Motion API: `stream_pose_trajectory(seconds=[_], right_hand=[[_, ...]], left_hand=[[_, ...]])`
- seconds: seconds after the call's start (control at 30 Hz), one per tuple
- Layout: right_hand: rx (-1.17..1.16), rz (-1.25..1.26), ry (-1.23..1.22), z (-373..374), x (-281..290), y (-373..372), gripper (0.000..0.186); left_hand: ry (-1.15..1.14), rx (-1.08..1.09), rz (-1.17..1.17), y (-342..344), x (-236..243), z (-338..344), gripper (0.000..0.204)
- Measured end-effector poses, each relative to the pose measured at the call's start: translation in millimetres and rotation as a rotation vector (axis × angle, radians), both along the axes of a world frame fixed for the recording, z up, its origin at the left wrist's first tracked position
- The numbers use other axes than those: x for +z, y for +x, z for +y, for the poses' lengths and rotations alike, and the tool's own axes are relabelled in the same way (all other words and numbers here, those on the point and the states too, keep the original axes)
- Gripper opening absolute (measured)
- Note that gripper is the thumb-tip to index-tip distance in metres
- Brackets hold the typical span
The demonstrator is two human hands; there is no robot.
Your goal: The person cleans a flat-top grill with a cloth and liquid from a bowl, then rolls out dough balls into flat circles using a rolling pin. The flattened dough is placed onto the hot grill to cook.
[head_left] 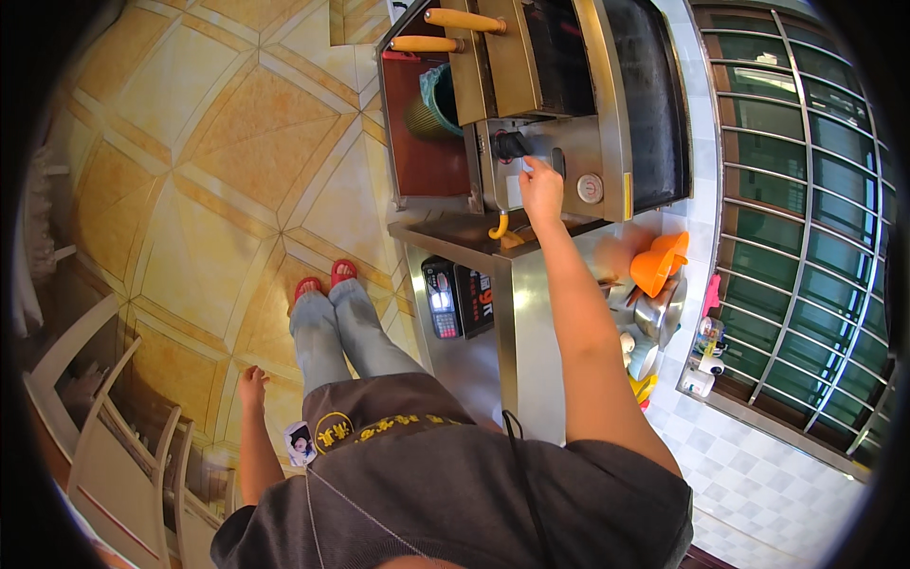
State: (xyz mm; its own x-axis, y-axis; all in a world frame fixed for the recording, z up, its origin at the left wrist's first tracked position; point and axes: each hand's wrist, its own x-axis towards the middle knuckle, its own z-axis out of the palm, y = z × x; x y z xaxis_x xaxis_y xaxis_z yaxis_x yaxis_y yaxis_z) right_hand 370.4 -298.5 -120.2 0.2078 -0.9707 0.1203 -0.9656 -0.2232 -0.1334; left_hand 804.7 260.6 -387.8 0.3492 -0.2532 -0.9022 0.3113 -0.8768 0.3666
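Note:
My right hand [542,192] reaches forward to the steel cooking appliance [573,156], its fingers closed at the end of a black knob [512,145] on the front panel. Part of the grip is hidden behind the hand. Beside the knob on the panel is a round light-coloured button or dial [590,188]. Below it, a yellow hooked pipe or handle [500,226] sticks out. My left hand [252,387] hangs low at my side over the floor, loosely curled with nothing visible in it.
Two wooden handles [464,21] jut from the appliance. A bin with a teal liner [438,93] stands underneath. Closer in is a steel table [536,332], with a black device with a keypad [441,299] below and orange bowls [654,268] along the wall. Pale chairs [123,455] stand at left.

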Motion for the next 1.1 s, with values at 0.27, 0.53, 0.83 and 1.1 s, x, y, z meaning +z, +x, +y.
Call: stream_pose_trajectory(seconds=[0.27,0.53,0.83,1.1], right_hand=[[0.074,-0.149,0.211,61,30,17,0.029],[0.213,-0.332,0.270,134,56,28,0.022],[0.018,-0.182,0.722,101,25,101,0.019],[-0.082,0.020,0.912,25,1,230,0.023]], left_hand=[[0.064,-0.017,-0.050,-9,43,-19,0.032],[0.028,-0.096,-0.164,46,18,-105,0.033],[-0.110,-0.123,-0.181,147,-74,-257,0.032],[-0.173,-0.359,-0.207,251,-112,-428,0.031]])
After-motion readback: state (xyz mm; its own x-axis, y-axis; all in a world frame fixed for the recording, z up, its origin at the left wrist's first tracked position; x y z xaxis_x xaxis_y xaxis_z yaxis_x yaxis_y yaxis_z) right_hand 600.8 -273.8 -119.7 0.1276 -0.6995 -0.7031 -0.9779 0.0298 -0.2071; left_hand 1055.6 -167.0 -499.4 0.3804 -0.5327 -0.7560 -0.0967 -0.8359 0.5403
